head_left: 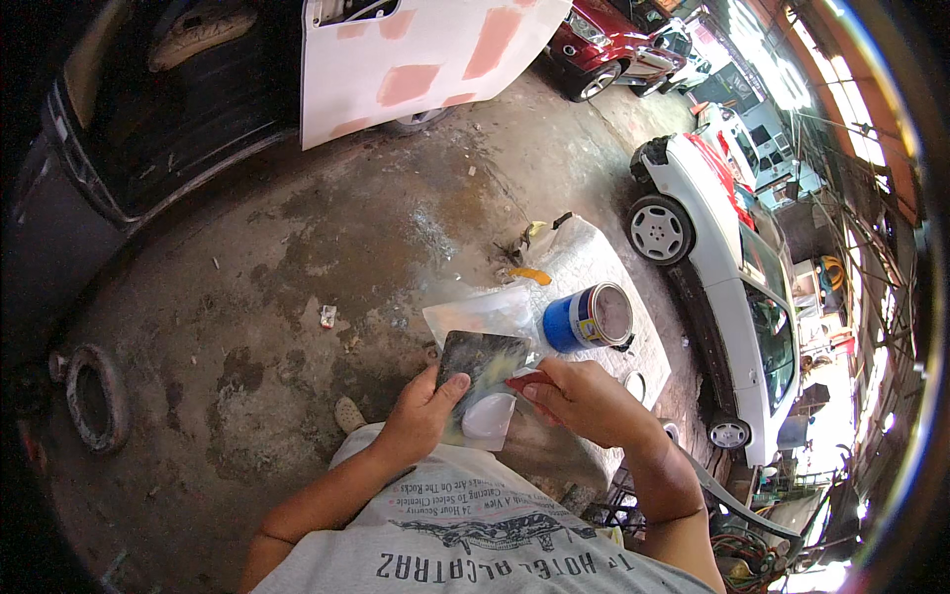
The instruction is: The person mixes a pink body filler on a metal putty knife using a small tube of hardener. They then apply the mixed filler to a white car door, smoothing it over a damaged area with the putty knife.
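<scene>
My left hand (423,420) is closed on the edge of a dark flat mixing board (479,352), its thumb on top. Pale yellowish smears mark the board. A smooth whitish lump of paste (488,416) lies at its near end. My right hand (586,398) is closed around a red flat-edged spreader (528,380), whose tip is at the board's right side; the fingers hide much of it. Just beyond the hands, a blue paint can (586,319) with a metal rim stands on a pale work surface (618,289), beside a translucent plastic sheet (485,313).
A white car door (440,54) with pink filler patches hangs open ahead, joined to a dark car body (94,178). To the right stands a white car (717,267), with a red car (609,45) farther off. A tyre (96,399) lies on the stained concrete floor (267,297).
</scene>
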Available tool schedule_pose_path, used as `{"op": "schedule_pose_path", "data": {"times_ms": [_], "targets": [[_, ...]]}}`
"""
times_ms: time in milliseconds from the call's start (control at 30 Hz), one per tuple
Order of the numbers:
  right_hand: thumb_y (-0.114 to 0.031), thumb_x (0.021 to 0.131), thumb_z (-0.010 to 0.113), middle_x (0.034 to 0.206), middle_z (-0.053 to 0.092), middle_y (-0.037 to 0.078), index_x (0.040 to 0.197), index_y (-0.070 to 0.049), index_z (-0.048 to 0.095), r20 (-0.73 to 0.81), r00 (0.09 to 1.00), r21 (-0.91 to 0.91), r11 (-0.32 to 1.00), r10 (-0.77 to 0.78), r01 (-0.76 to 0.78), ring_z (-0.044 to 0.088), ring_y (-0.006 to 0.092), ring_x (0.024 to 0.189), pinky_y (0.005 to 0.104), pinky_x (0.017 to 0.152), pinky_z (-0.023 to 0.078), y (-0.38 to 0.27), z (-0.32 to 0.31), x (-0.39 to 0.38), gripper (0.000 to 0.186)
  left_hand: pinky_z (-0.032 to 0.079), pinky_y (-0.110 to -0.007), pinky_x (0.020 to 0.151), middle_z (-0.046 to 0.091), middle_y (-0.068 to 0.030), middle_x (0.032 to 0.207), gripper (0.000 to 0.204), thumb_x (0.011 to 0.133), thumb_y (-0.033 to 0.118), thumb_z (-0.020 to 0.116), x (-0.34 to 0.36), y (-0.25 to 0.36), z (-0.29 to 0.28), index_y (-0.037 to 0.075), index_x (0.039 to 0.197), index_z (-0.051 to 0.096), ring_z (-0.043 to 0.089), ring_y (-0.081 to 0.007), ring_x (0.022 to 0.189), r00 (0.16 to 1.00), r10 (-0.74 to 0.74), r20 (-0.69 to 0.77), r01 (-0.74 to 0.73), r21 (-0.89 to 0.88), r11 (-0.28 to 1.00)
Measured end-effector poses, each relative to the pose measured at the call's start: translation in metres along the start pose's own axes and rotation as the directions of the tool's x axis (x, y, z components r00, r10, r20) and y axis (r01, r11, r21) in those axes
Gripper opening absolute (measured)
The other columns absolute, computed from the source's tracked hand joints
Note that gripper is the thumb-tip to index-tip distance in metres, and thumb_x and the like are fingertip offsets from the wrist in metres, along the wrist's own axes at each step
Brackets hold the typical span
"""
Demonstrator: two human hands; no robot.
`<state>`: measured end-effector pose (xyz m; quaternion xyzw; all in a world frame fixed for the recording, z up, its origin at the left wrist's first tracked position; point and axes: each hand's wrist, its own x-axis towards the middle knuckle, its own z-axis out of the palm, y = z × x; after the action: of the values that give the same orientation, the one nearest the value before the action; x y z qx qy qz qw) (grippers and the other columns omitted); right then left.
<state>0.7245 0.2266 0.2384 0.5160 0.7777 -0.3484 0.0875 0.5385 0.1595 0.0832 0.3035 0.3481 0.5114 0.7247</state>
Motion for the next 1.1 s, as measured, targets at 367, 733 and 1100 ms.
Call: {"op": "schedule_pose_path", "data": {"times_ms": [367, 733, 1100], "targets": [[-0.022, 0.097, 0.062, 0.087, 0.069, 0.025, 0.101, 0.000, 0.067, -0.048, 0.997, 0.010, 0.998, 0.066, -0.066, 0.068, 0.0418, 0.084, 0.0453, 0.071, 0.052, 0.000, 0.000, 0.002, 0.023, 0.044, -0.030, 0.098, 0.063, -0.0074, 0.118, 0.037, 0.107, 0.026, 0.048, 0.002, 0.000, 0.001, -0.003, 0.129, 0.055, 0.056, -0.0129, 0.107, 0.999, 0.040, -0.021, -0.039, 0.033, 0.999], [-0.020, 0.093, 0.068, 0.081, 0.069, 0.016, 0.103, 0.001, 0.065, -0.079, 0.996, 0.029, 0.999, -0.036, 0.038, 0.069, 0.0248, 0.075, 0.0368, 0.067, 0.051, -0.001, -0.006, -0.004, 0.023, 0.044, -0.030, 0.097, 0.064, -0.0065, 0.116, 0.037, 0.107, 0.028, 0.049, 0.009, -0.012, -0.003, -0.002, 0.128, 0.055, 0.057, -0.0128, 0.106, 0.998, -0.032, -0.049, 0.028, -0.081, 0.996], [-0.024, 0.092, 0.067, 0.081, 0.068, 0.023, 0.094, -0.002, 0.068, -0.099, 0.994, -0.062, 0.997, -0.046, 0.040, 0.066, 0.0427, 0.078, 0.0475, 0.067, 0.050, 0.005, -0.005, -0.005, 0.022, 0.046, -0.034, 0.095, 0.063, -0.0126, 0.112, 0.034, 0.107, 0.026, 0.049, -0.003, 0.002, 0.002, -0.002, 0.124, 0.059, 0.058, -0.0189, 0.104, 0.995, 0.097, 0.034, -0.102, 0.226, 0.969]]}}
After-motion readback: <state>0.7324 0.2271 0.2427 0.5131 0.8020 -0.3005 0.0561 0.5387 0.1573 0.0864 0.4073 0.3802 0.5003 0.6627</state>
